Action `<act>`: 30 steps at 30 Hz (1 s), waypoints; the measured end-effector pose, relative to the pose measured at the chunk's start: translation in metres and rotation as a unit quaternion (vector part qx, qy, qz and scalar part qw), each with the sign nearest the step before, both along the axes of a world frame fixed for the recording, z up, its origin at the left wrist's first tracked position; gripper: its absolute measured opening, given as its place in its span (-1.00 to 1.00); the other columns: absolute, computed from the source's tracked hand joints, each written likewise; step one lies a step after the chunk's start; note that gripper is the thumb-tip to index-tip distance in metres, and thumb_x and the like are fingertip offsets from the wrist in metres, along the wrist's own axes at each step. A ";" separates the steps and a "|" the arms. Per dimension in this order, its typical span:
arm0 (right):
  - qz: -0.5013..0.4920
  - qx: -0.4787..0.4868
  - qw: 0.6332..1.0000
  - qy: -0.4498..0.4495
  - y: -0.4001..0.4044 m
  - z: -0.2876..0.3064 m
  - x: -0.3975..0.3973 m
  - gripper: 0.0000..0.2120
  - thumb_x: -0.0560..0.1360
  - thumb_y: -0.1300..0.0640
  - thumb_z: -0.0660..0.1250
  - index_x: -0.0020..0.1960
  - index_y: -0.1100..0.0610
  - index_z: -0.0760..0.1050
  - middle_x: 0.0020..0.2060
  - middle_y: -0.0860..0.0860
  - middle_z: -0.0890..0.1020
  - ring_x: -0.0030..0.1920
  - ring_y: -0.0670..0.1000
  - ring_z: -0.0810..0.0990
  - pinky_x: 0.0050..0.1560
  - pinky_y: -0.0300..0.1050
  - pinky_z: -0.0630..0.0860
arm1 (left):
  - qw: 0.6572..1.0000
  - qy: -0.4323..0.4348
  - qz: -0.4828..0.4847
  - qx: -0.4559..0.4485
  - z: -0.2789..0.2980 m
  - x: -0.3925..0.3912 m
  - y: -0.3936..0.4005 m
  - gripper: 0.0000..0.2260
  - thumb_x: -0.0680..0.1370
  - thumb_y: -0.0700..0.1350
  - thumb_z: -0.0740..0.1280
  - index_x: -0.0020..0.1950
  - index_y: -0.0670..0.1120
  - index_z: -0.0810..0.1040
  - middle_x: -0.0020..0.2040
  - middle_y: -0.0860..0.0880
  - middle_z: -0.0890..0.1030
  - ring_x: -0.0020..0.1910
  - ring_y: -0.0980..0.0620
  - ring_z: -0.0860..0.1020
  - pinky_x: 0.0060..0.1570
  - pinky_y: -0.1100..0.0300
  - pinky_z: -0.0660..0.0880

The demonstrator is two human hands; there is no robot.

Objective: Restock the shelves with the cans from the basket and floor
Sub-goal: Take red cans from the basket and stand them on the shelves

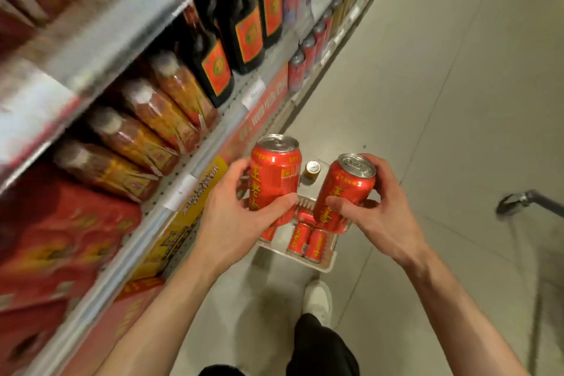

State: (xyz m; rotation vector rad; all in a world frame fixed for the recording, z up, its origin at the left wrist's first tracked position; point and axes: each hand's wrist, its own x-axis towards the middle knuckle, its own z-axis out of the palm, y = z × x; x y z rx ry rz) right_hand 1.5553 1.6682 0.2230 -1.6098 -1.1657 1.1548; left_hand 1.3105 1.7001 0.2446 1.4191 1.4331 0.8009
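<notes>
At far left I see the shelves [171, 168], stocked with bottles [213, 55] and red cartons [61, 238]; my left hand [235, 217] has its grip wrapped round an upright can [274, 174]; below, the basket [323, 265] on the floor [427, 101] holds more cans [300, 238]; one gold can [312, 171] stands beyond it; my right hand [381, 210] grips a tilted can [345, 192]. Step judged: carrying two cans to shelf. Next move requires a free slot and upright placement.

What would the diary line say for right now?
left hand: holds red can | right hand: holds second can | basket: cans left | floor: gold can standing
</notes>
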 end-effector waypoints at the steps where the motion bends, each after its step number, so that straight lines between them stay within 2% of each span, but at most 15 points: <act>1: 0.003 0.006 1.000 -0.004 0.000 0.032 0.001 -0.35 0.35 0.13 0.66 0.28 -0.21 0.43 0.05 -0.37 0.63 0.05 -0.29 0.65 -0.07 -0.44 0.55 | 1.000 -0.003 0.004 0.006 0.029 0.002 0.000 -0.49 0.32 0.17 0.62 0.22 0.24 0.56 0.08 0.25 0.70 0.06 0.32 0.64 -0.05 0.45 0.54; 5: 0.014 0.019 1.000 -0.009 -0.001 0.152 0.005 -0.38 0.28 0.03 0.63 0.22 -0.26 0.42 0.03 -0.42 0.62 0.04 -0.29 0.65 -0.07 -0.43 0.55 | 0.999 -0.003 0.020 0.032 0.142 0.009 -0.012 -0.47 0.34 0.16 0.61 0.25 0.33 0.52 0.12 0.31 0.67 0.10 0.35 0.62 -0.05 0.48 0.52; 9: 0.046 0.035 0.998 -0.019 0.001 0.253 0.008 -0.38 0.27 -0.04 0.63 0.21 -0.32 0.43 0.05 -0.36 0.63 0.04 -0.25 0.66 -0.06 -0.36 0.61 | 0.998 0.017 0.048 0.047 0.236 0.008 -0.028 -0.42 0.31 0.31 0.58 0.28 0.36 0.49 0.16 0.34 0.64 0.16 0.30 0.60 0.12 0.18 0.54; 11: 0.069 0.052 0.996 -0.021 0.005 0.294 0.010 -0.38 0.31 0.02 0.66 0.24 -0.27 0.44 0.05 -0.34 0.64 0.03 -0.24 0.66 -0.07 -0.34 0.61 | 0.995 0.031 0.071 0.065 0.276 0.010 -0.036 -0.38 0.28 0.34 0.57 0.30 0.35 0.48 0.17 0.38 0.62 0.16 0.33 0.59 0.10 0.27 0.50; 14: 0.099 0.075 0.992 -0.013 0.010 0.347 0.007 -0.40 0.34 0.08 0.66 0.24 -0.24 0.46 0.04 -0.33 0.64 0.01 -0.26 0.66 -0.11 -0.39 0.59 | 0.989 0.026 0.118 0.085 0.326 0.008 -0.050 -0.38 0.28 0.29 0.59 0.29 0.28 0.51 0.14 0.39 0.63 0.14 0.33 0.59 0.01 0.49 0.46; 19: 0.158 0.094 0.983 0.019 0.018 0.411 -0.012 -0.35 0.21 -0.14 0.63 0.23 -0.32 0.46 0.04 -0.32 0.64 -0.04 -0.24 0.69 -0.26 -0.33 0.62 | 0.973 0.031 0.185 0.131 0.389 -0.008 -0.070 -0.45 0.29 0.28 0.57 0.23 0.27 0.52 0.11 0.43 0.61 0.10 0.41 0.57 0.00 0.61 0.37; 23: 0.206 0.121 0.971 0.015 0.022 0.443 -0.042 -0.31 0.16 -0.22 0.61 0.23 -0.40 0.44 0.08 -0.33 0.64 0.07 -0.26 0.66 0.00 -0.21 0.63 | 0.955 0.046 0.239 0.171 0.425 -0.037 -0.091 -0.50 0.30 0.27 0.56 0.18 0.37 0.48 0.10 0.55 0.55 0.12 0.53 0.49 -0.01 0.68 0.30; 27: 0.254 0.148 0.956 0.016 0.011 0.463 -0.083 -0.30 0.19 -0.21 0.62 0.28 -0.32 0.44 0.10 -0.31 0.63 0.12 -0.19 0.65 0.11 -0.09 0.60 | 0.936 0.049 0.289 0.196 0.448 -0.073 -0.129 -0.40 0.27 0.30 0.55 0.27 0.25 0.51 0.12 0.51 0.57 0.14 0.48 0.51 0.04 0.64 0.32; 30: 0.282 0.164 0.945 0.018 -0.012 0.474 -0.120 -0.29 0.22 -0.20 0.63 0.31 -0.31 0.44 0.11 -0.34 0.63 0.11 -0.23 0.65 0.11 -0.09 0.58 | 0.926 0.052 0.316 0.200 0.460 -0.105 -0.168 -0.40 0.26 0.30 0.55 0.25 0.17 0.55 0.10 0.33 0.66 0.11 0.38 0.57 0.02 0.56 0.38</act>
